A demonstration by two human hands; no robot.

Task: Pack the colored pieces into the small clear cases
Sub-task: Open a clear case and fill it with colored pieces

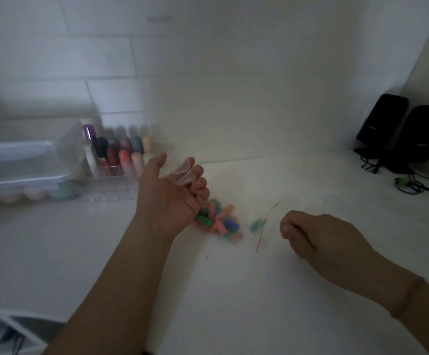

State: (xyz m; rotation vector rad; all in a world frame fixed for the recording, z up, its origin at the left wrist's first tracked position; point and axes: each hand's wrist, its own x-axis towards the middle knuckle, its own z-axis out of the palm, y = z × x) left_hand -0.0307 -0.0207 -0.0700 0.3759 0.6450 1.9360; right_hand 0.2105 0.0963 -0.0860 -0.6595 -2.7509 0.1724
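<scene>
While the left hand (175, 198) holds a small clear case (184, 174) palm-up in curled fingers, the colored pieces (218, 222) sit heaped on the tabletop (234, 290) just below. The right hand (318, 237) is curled nearby (can't tell if it pinches anything). That loosely cradled case could slip off and scatter the pile.

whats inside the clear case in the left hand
The small clear case, held in the left hand's fingers, looks empty: only skin tone shows through it. The blur and the fingers covering its lower edge could hide a piece there.
</scene>
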